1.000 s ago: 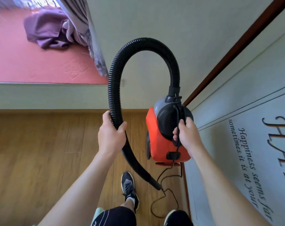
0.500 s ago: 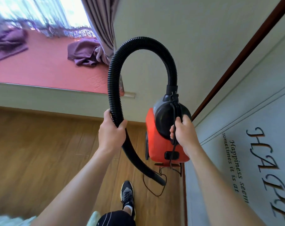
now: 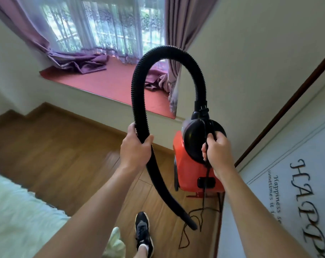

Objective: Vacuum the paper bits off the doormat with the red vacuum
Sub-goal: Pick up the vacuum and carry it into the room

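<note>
Above the brown wood-plank floor, I carry the red plastic canister vacuum clear of it, right hand curled round its black top handle, left hand wrapped round the black ribbed hose mid-length; judged light, hose springy, so hold lower for nozzle control.

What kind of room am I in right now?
Probably a bedroom at home: a bay window with purple curtains, a red window seat, a wood floor, and what looks like fluffy white bedding at lower left.
</note>
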A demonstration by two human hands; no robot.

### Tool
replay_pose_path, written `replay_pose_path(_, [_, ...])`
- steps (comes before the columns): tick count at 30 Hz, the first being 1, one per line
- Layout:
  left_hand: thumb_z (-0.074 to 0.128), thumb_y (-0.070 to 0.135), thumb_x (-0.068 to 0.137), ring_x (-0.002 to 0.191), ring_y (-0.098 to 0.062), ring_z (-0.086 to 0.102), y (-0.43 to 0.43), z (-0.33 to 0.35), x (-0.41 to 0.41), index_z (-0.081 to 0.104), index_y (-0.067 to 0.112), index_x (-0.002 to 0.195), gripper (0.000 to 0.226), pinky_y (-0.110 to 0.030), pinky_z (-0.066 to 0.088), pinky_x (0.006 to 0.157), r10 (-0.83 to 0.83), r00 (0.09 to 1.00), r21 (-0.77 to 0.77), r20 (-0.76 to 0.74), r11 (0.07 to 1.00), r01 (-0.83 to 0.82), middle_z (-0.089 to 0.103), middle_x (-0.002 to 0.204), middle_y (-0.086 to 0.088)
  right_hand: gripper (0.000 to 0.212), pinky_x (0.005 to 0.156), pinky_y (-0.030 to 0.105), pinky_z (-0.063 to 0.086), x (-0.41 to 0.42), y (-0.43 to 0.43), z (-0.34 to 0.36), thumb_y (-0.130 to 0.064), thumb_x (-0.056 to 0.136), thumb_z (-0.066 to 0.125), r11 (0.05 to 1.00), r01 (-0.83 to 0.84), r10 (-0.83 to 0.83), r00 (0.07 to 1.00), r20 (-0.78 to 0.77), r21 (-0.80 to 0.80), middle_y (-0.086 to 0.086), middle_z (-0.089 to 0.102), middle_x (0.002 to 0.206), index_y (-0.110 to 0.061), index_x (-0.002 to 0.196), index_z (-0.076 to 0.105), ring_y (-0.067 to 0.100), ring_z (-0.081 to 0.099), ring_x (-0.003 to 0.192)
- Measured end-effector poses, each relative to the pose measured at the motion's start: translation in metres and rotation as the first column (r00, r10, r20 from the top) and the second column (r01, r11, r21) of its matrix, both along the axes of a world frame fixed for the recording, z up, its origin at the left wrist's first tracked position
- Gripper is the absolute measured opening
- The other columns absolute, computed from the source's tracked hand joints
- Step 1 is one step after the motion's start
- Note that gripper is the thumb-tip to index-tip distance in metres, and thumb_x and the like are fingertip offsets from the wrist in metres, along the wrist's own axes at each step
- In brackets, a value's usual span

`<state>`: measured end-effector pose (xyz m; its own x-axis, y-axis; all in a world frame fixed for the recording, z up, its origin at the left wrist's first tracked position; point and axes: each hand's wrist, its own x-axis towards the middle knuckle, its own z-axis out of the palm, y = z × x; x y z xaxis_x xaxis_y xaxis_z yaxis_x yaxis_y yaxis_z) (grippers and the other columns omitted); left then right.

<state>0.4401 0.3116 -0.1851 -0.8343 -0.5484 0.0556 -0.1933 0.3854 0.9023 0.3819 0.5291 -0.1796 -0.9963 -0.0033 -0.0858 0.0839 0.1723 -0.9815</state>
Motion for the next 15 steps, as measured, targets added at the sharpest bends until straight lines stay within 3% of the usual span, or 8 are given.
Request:
replay_pose_path(6, [0.070, 0.029, 0.094, 0.092, -0.020, 0.071, -0.037, 0.033, 0.066, 0.047, 0.023, 0.132, 0.045, -0.046, 0.062, 0.082, 0.069, 0.997, 0.037, -0.044, 0.997, -0.067, 0.069, 0.104, 0.002, 0.028, 0.044, 0.031, 0.040, 0.051, -0.043, 0.034, -0.019, 0.104, 0.042, 0.998, -0.065, 0.065, 0.997, -0.032, -0.005, 0.006, 0.052, 0.058, -0.011, 0.080, 0.056, 0.018, 0.045, 0.046])
replay_pose_path(11, [0.068, 0.026, 0.096, 0.095, -0.018, 0.071, -0.071, 0.051, 0.119, 0.042, 0.023, 0.140, 0.051, -0.038, 0.064, 0.080, 0.117, 0.990, 0.085, -0.084, 0.990, -0.110, 0.066, 0.107, 0.007, 0.032, 0.045, 0.030, 0.041, 0.090, -0.086, 0.057, -0.018, 0.104, 0.044, 0.992, -0.128, 0.128, 0.990, -0.056, -0.002, 0.005, 0.054, 0.056, -0.011, 0.075, 0.053, 0.017, 0.047, 0.045])
replay_pose_path(15, [0.068, 0.027, 0.096, 0.094, -0.016, 0.071, -0.115, 0.059, 0.166, 0.047, 0.025, 0.132, 0.041, -0.039, 0.062, 0.083, 0.160, 0.981, 0.086, -0.110, 0.985, -0.151, 0.066, 0.104, 0.008, 0.031, 0.044, 0.029, 0.041, 0.128, -0.133, 0.073, -0.017, 0.104, 0.045, 0.984, -0.178, 0.177, 0.982, -0.071, -0.007, 0.006, 0.055, 0.056, -0.010, 0.076, 0.056, 0.017, 0.047, 0.045])
